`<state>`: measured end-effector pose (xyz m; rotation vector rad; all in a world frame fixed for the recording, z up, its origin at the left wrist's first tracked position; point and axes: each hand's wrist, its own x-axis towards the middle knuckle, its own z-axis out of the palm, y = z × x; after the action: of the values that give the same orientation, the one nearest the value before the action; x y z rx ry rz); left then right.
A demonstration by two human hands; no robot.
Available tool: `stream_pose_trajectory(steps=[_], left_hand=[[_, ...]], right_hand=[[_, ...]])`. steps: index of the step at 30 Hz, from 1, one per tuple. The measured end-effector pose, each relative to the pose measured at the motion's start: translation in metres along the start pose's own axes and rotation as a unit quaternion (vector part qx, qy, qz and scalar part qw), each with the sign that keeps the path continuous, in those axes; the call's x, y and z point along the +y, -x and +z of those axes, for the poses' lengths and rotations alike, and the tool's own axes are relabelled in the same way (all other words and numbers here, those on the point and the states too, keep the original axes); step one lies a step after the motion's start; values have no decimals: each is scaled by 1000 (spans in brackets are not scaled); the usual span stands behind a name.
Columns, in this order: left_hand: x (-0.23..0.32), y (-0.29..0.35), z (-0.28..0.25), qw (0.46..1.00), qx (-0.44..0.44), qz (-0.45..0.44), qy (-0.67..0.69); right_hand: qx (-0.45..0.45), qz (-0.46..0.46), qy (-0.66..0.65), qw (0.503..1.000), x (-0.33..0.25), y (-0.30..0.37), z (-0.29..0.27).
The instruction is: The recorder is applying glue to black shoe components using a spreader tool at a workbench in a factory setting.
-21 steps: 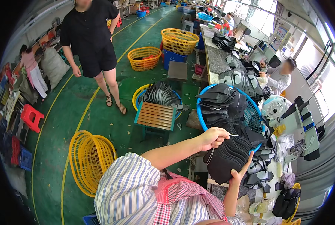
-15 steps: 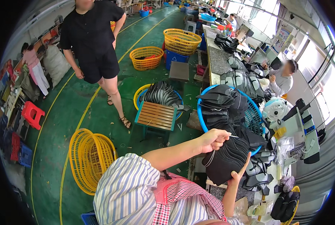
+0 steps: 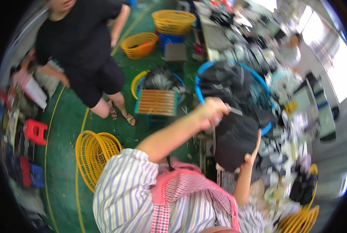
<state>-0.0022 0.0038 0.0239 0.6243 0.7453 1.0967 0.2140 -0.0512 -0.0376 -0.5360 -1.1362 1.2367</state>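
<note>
Everything is smeared by motion. My left hand [image 3: 213,112] is closed on a thin pale cord [image 3: 235,111], and part of that cord hangs along the left side of a stack of black cut pieces [image 3: 235,149]. The stack is thick, with rounded ends, and looks like fabric or shoe-upper parts. Its lower right side is gripped by my right hand [image 3: 250,160], the thumb bent and a finger stretched up along the edge. Just beyond, a round blue basket [image 3: 199,86] holds more black pieces [image 3: 226,79]; the stack overlaps its near rim.
A slatted wooden stool [image 3: 156,102] stands left of the blue basket. Nested yellow baskets [image 3: 88,155] lie on the green floor at my left. A person in black [image 3: 78,46] stands beyond them. To the right, a cluttered workbench [image 3: 216,40] carries grey pieces and a white fan [image 3: 284,82].
My view has shifted, and the standing person appears nearer and leaning. My left hand has moved slightly away from the stack with the cord. My right hand keeps its grip.
</note>
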Motion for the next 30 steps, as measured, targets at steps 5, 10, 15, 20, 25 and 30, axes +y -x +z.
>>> stream_pose_trajectory(steps=[5, 10, 15, 20, 25, 30], left_hand=[[34, -53, -53, 955, 52, 187, -224], [-53, -75, 3, 882, -238, -2, -406], [-128, -111, 30, 750, -355, -47, -555], [-214, -117, 69, 511, -410, 258, -710], [-267, -161, 71, 475, -350, 340, -733], [-273, -168, 59, 420, -218, 343, -812]], right_hand=[[38, 29, -107, 993, -2, 10, -20], [203, 118, -267, 935, 15, 78, -12], [282, 103, -308, 903, 15, 138, -12], [407, 94, -264, 869, -1, 215, -12], [481, 24, -214, 850, -8, 261, -49], [586, 55, -179, 788, -29, 271, -110]])
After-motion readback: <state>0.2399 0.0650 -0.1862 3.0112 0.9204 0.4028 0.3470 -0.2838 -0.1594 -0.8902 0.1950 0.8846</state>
